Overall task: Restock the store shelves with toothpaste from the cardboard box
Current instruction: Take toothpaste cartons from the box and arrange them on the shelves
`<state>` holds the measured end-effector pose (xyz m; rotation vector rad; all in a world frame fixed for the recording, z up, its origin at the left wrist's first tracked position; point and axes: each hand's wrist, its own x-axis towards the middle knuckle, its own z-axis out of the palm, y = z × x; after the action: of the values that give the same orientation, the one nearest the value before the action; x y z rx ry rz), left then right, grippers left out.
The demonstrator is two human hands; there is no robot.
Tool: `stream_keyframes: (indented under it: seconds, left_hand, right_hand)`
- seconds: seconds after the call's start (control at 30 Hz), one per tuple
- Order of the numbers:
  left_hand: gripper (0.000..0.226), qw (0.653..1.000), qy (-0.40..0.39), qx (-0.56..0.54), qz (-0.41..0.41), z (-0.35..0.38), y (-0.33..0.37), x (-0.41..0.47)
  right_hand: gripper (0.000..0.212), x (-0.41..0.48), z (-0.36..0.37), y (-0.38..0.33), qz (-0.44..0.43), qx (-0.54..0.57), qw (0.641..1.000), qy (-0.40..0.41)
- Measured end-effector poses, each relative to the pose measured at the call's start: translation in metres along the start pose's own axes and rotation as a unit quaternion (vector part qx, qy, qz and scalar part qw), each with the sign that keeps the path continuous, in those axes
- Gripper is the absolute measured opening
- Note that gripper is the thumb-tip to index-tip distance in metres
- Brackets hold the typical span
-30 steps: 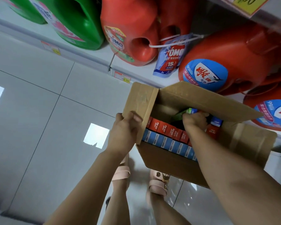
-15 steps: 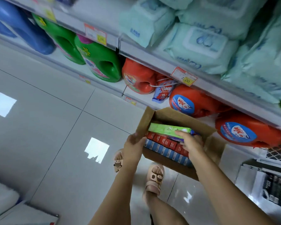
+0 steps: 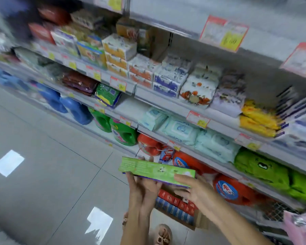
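With the left hand (image 3: 141, 189) cupping and the right hand (image 3: 196, 193) pinching the pack (image 3: 156, 171) level above the box (image 3: 200, 221), I judge both should be gripping firmly while seeking its shelf (image 3: 166, 101) gap.

At the lower centre of the frame, two hands hold a green toothpaste box (image 3: 156, 169) nearly level. The left hand (image 3: 142, 190) cups it from below, its fingers (image 3: 143, 158) showing behind, while the right hand (image 3: 196, 191) pinches the right end. Just beneath sits a cardboard box (image 3: 199, 221) of red cartons (image 3: 168, 196) and blue ones. Stocked shelves (image 3: 166, 101) fill the upper right, blurred.
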<state>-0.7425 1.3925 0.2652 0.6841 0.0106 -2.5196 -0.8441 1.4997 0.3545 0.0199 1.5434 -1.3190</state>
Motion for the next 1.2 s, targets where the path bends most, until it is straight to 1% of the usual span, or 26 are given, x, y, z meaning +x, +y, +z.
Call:
stream_keyframes:
  seconds: [0.07,0.13,0.17,0.2,0.23,0.27,0.3,0.33,0.37,0.4,0.47,0.5,0.57,0.63,0.67,0.73,0.77,0.83,0.9,0.93,0.97,1.0,1.03,1.07,1.13,1.2]
  left_hand:
    - [0.085,0.999,-0.039,-0.01,0.026,0.03,0.007,-0.012]
    - [0.077,0.994,-0.096,-0.012,0.04,0.056,0.013,-0.02]
    - [0.069,0.989,-0.134,-0.002,0.061,0.074,0.017,-0.026]
    - [0.064,0.98,-0.175,0.028,0.093,0.088,0.022,-0.031]
    - [0.068,0.971,-0.178,0.051,0.152,0.094,0.027,-0.031]
    - [0.072,0.966,-0.185,0.047,0.174,0.1,0.036,-0.033]
    - [0.074,0.958,-0.215,0.048,0.182,0.11,0.041,-0.037]
    - [0.071,0.956,-0.238,0.043,0.164,0.128,0.041,-0.048]
    - [0.065,0.957,-0.265,0.012,0.12,0.146,0.043,-0.056]
    - [0.063,0.967,-0.237,-0.017,0.094,0.154,0.048,-0.056]
    - [0.087,0.981,-0.158,-0.031,0.108,0.171,0.05,-0.066]
    - [0.099,0.979,-0.161,-0.055,0.111,0.182,0.054,-0.072]
    - [0.106,0.979,-0.153,-0.082,0.105,0.198,0.061,-0.079]
    - [0.105,0.98,-0.137,-0.094,0.11,0.212,0.071,-0.088]
    - [0.099,0.98,-0.13,-0.091,0.12,0.219,0.075,-0.092]
    - [0.068,0.978,-0.131,-0.073,0.144,0.231,0.084,-0.1]
    - [0.058,0.98,-0.118,-0.061,0.146,0.235,0.088,-0.101]
    - [0.059,0.983,-0.092,-0.033,0.152,0.241,0.096,-0.099]
    - [0.078,0.982,-0.103,-0.004,0.16,0.252,0.101,-0.103]
    - [0.09,0.981,-0.116,0.002,0.159,0.257,0.103,-0.105]
    - [0.095,0.98,-0.126,0.005,0.153,0.262,0.105,-0.105]
    - [0.093,0.98,-0.132,0.01,0.151,0.267,0.107,-0.105]
    - [0.087,0.98,-0.132,0.013,0.151,0.271,0.11,-0.104]
    - [0.08,0.981,-0.123,0.017,0.15,0.275,0.114,-0.103]
    - [0.066,0.983,-0.1,0.029,0.15,0.283,0.121,-0.098]
    - [0.053,0.985,-0.091,0.039,0.145,0.289,0.127,-0.09]
  right_hand:
    - [0.057,-0.014,0.009,-0.023,-0.021,-0.015,1.0,-0.014]
    - [0.057,-0.029,0.019,-0.045,-0.074,-0.044,0.996,0.001]
    - [0.062,-0.036,0.024,-0.056,-0.109,-0.062,0.992,0.004]
    - [0.068,-0.046,0.03,-0.066,-0.147,-0.088,0.985,0.001]
    - [0.07,-0.053,0.035,-0.075,-0.187,-0.123,0.975,-0.012]
    - [0.068,-0.062,0.04,-0.083,-0.225,-0.156,0.962,-0.025]
    - [0.063,-0.069,0.044,-0.09,-0.257,-0.179,0.949,-0.034]
    - [0.057,-0.075,0.048,-0.097,-0.287,-0.197,0.937,-0.03]
    - [0.052,-0.08,0.052,-0.103,-0.32,-0.221,0.921,-0.014]
    - [0.048,-0.085,0.055,-0.11,-0.354,-0.249,0.901,0.005]
    - [0.04,-0.094,0.062,-0.12,-0.415,-0.281,0.865,0.023]
    - [0.037,-0.098,0.067,-0.126,-0.437,-0.287,0.852,0.019]
    - [0.034,-0.106,0.073,-0.137,-0.458,-0.304,0.835,0.006]
    - [0.037,-0.111,0.08,-0.15,-0.469,-0.334,0.818,-0.004]
    - [0.04,-0.113,0.083,-0.156,-0.472,-0.353,0.808,-0.004]
    - [0.045,-0.114,0.088,-0.167,-0.485,-0.396,0.78,0.013]
    - [0.045,-0.115,0.092,-0.172,-0.498,-0.414,0.761,0.031]
    - [0.042,-0.12,0.1,-0.182,-0.522,-0.436,0.73,0.071]
    - [0.041,-0.126,0.107,-0.193,-0.531,-0.445,0.714,0.097]
    - [0.041,-0.128,0.108,-0.2,-0.527,-0.445,0.718,0.098]
    - [0.039,-0.132,0.109,-0.209,-0.514,-0.422,0.742,0.083]
    - [0.036,-0.134,0.109,-0.22,-0.491,-0.38,0.782,0.055]
    - [0.034,-0.135,0.108,-0.231,-0.455,-0.333,0.825,0.023]
    - [0.033,-0.135,0.106,-0.242,-0.413,-0.303,0.859,-0.004]
    - [0.034,-0.127,0.1,-0.261,-0.326,-0.299,0.896,-0.043]
    - [0.031,-0.118,0.095,-0.273,-0.239,-0.265,0.931,-0.08]
